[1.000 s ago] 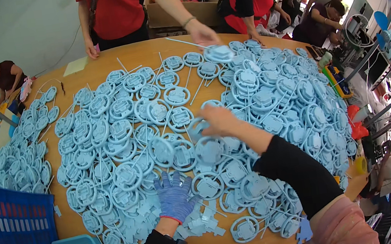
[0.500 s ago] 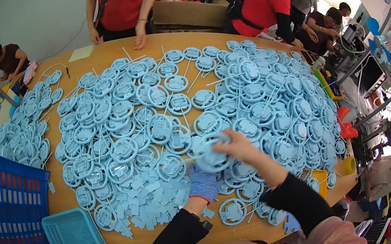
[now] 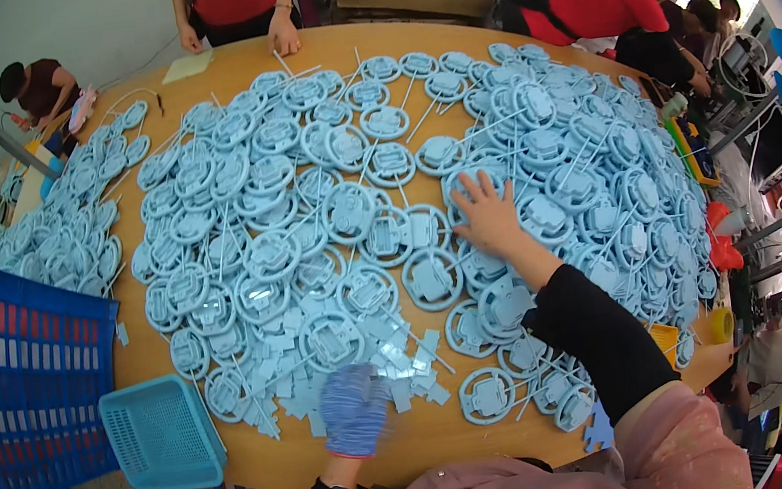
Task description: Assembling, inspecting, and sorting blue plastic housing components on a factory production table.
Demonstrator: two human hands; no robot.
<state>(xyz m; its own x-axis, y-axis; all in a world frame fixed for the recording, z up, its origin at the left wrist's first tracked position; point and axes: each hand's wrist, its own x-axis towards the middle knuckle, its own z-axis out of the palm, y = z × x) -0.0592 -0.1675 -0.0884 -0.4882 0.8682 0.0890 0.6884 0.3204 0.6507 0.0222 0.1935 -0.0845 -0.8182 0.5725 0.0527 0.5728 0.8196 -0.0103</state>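
My right hand (image 3: 490,217), bare and with its fingers spread, lies over the edge of the right-hand heap of light-blue plastic wheel-shaped parts (image 3: 564,183). Each part is a ring with a boxy centre, and many have a thin rod sticking out. One such wheel part (image 3: 432,279) lies just below and left of that hand. In a blue knit glove, my left hand (image 3: 355,412) is at the near edge of a spread of small flat light-blue plates (image 3: 393,358). Motion blurs it, so its fingers and anything under them cannot be made out.
A light-blue plastic basket (image 3: 162,436) stands at the table's left front, beside a large blue crate (image 3: 17,381). More wheel parts (image 3: 66,237) lie far left. Across the table (image 3: 321,47) stands a person in red (image 3: 239,4); another in red (image 3: 592,0) leans at the far right.
The wheel part held up in my right hand has left it; that hand has moved up and forward, fingers spread. My left hand has shifted left to the small plates. The view has tilted slightly.
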